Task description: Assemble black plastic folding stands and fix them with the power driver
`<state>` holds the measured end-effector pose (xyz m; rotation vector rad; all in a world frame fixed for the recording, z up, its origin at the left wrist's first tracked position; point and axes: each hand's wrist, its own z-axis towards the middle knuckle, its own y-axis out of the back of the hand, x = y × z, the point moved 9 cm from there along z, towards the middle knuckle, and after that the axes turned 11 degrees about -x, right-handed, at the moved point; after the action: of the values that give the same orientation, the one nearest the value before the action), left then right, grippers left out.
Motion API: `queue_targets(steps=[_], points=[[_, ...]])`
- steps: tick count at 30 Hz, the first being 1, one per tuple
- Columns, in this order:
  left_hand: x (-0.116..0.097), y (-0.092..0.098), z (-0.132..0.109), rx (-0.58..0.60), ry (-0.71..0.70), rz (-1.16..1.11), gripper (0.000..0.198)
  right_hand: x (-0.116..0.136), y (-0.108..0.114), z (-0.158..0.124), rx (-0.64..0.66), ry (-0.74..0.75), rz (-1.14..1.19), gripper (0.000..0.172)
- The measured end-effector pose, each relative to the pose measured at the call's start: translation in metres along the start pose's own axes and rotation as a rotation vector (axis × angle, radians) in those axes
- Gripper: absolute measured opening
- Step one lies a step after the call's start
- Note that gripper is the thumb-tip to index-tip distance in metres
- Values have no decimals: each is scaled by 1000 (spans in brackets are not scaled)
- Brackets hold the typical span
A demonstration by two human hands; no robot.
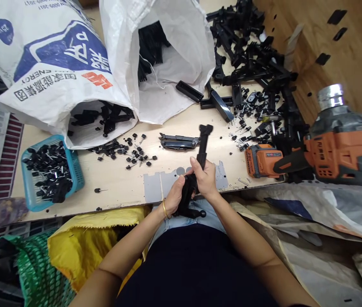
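My left hand (174, 195) and my right hand (204, 175) are both closed round a long black plastic part (202, 143) held upright over the table's front edge. The part's upper end reaches above my right hand, and its lower end with a small knob sticks out below my left hand. A gold bangle sits on my left wrist. A similar black part (178, 141) lies flat on the table just beyond my hands.
An orange cordless drill (337, 147) lies at the right. A blue basket (72, 164) of small black knob screws stands at the left, with more scattered nearby (136, 155). Two white sacks (62, 64) hold black parts. A heap of black parts (254, 64) lies at the back right.
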<state>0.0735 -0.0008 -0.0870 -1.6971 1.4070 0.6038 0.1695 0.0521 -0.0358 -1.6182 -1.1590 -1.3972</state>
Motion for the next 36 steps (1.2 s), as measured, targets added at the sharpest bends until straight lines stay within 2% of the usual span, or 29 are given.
queue_targets(steps=[2,6,8,13,15,18,19,21,24,25,30,32,35,36], points=[[1,-1,1,7,17,-34,87,-2,-6,0,37,-31,-8,49],[-9,-2,6,62,-51,-28,81,7,11,-7,-181,90,31,45],[-11,-5,5,107,-59,-21,81,11,15,-8,-209,130,38,45],[-8,-9,-1,115,-25,-95,80,8,-10,1,102,-3,37,47],[-11,-8,-1,84,-52,-105,76,7,-8,2,46,-14,84,46],[-19,-6,-1,45,-108,-71,71,10,7,-2,-141,63,138,43],[-21,-6,-1,50,-118,-56,70,11,9,-3,-159,86,136,43],[-23,-8,-3,88,-110,-40,67,13,6,-3,-95,85,100,45],[-20,-12,-7,133,-69,-63,63,12,-6,-4,81,17,40,49],[-20,-12,-8,128,-63,-72,63,11,-6,-5,85,3,38,49],[-25,-8,-7,51,-135,-27,65,7,15,-11,-175,81,60,45],[-27,-8,-6,76,-138,8,65,8,10,-7,-102,90,34,47],[-22,-7,-8,144,-80,16,65,9,-12,-2,178,24,-22,48],[-20,-6,-8,144,-65,3,66,10,-17,-2,226,8,-22,48]])
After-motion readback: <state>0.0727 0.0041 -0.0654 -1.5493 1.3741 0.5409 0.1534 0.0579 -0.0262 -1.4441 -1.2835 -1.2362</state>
